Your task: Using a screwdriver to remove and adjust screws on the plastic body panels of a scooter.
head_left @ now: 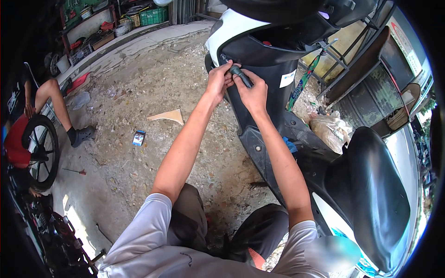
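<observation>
In the head view, rough dirt and gravel ground [116, 111] spreads across the middle, with a paler paved strip [139, 39] along the far side. Shelves [68, 18] and a green crate [154, 17] stand far left; a rusty barrel [371, 95] and a pale sack [330, 128] are at the right, beyond the scooter [264, 99].

The tool [242, 77] is short, dark and round, with a thick grey-green body and a blacker near end. It is just in front of the scooter's black front panel, slanting from far left to near right. The right hand [252, 92] is closed around its near end. The left hand [219, 79] has its fingers bunched by its far end; I cannot tell whether they clamp it or something beside it.

Counted, there is one tool and one scooter, with one black seat [382, 199]. On the ground at left lie one small blue-and-black packet [138, 138], one pale curved piece [169, 116] and one red-handled screwdriver [82, 173]. One other person [53, 99] sits far left by one red motorbike [17, 141].
</observation>
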A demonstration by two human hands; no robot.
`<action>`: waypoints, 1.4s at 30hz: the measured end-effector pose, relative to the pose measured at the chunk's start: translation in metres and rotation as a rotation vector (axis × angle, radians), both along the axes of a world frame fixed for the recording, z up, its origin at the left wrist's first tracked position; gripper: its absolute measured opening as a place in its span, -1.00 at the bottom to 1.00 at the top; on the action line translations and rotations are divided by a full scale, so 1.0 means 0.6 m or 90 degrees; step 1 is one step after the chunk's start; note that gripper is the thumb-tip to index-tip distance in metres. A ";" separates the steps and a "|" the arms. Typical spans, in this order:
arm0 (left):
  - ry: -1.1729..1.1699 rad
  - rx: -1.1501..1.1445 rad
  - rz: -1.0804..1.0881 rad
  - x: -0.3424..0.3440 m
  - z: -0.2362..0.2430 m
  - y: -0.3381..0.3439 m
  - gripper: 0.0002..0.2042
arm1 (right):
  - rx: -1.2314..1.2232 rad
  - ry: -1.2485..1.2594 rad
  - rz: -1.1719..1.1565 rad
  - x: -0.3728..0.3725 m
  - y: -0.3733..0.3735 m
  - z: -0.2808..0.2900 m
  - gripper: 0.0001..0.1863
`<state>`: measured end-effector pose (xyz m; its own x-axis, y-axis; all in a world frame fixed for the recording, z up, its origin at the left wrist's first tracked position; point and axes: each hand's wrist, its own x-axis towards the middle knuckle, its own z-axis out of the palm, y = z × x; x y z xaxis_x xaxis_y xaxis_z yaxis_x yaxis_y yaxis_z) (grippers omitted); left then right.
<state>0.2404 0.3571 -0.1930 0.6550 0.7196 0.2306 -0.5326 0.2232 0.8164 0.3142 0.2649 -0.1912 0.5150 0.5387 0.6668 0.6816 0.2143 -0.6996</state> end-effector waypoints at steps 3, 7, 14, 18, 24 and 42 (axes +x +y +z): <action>-0.006 -0.005 0.008 -0.003 0.002 0.008 -0.69 | -0.023 0.011 -0.018 -0.004 0.009 0.000 -0.70; 0.000 -0.018 0.007 -0.009 -0.002 0.009 -0.69 | -0.012 0.025 -0.005 -0.011 0.011 -0.008 -0.70; -0.006 -0.019 -0.008 -0.011 0.001 0.009 -0.70 | 0.018 0.042 -0.006 -0.014 0.009 -0.006 -0.73; -0.007 -0.032 -0.028 -0.007 0.005 0.006 -0.71 | 0.000 0.047 -0.032 -0.014 0.008 0.001 -0.73; -0.017 -0.043 -0.024 -0.004 0.001 0.008 -0.71 | -0.037 0.046 -0.040 -0.013 0.008 0.003 -0.72; -0.019 -0.032 -0.041 -0.002 -0.004 0.018 -0.72 | -0.010 0.048 -0.033 -0.014 0.008 0.001 -0.74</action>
<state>0.2389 0.3678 -0.1953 0.6933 0.6879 0.2147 -0.5397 0.2983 0.7872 0.3059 0.2695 -0.1909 0.5911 0.5197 0.6168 0.6370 0.1682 -0.7523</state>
